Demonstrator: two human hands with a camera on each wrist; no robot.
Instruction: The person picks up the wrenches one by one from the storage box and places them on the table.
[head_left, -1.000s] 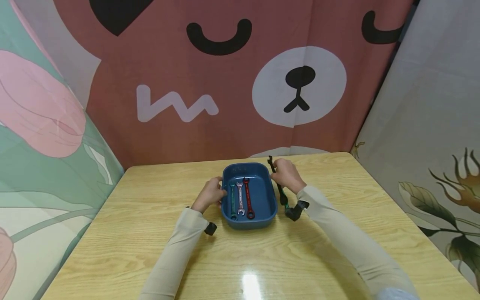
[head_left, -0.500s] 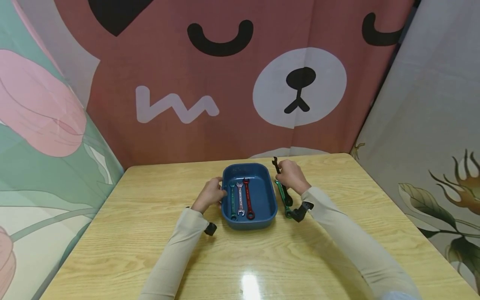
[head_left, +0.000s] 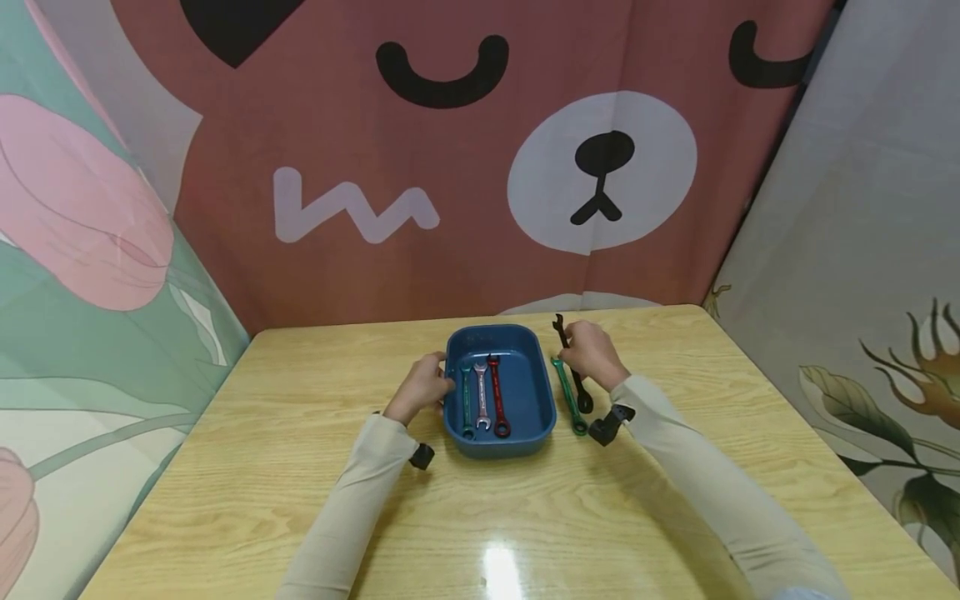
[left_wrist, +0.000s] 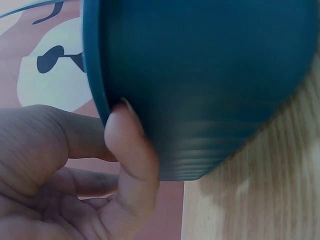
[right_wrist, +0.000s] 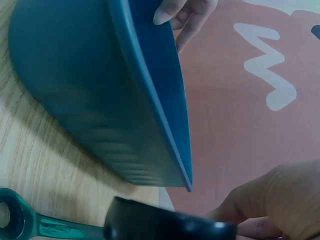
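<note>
My left hand [head_left: 418,390] grips the left rim of a blue plastic bin [head_left: 529,396], its thumb against the wall in the left wrist view. Inside the bin a green combination wrench [head_left: 467,407], a silver-pink wrench [head_left: 482,398] and a red one [head_left: 498,400] lie side by side, towards the left. To the bin's right, my right hand [head_left: 592,354] pinches a black combination wrench [head_left: 578,387] near its upper end; the open-ended head points away. Another green wrench [head_left: 568,395] rests on the table between the bin and the black wrench.
The bin stands near the far edge of a light wooden table [head_left: 247,467]. A curtain [head_left: 360,275] with a bear print hangs behind it, and printed fabric flanks both sides. A black wrist camera [head_left: 604,427] sits beside the green wrench's near end.
My right hand has shifted slightly right with the black wrench, away from the bin, and the green wrench beside it has come into view. My left hand and the bin stay put.
</note>
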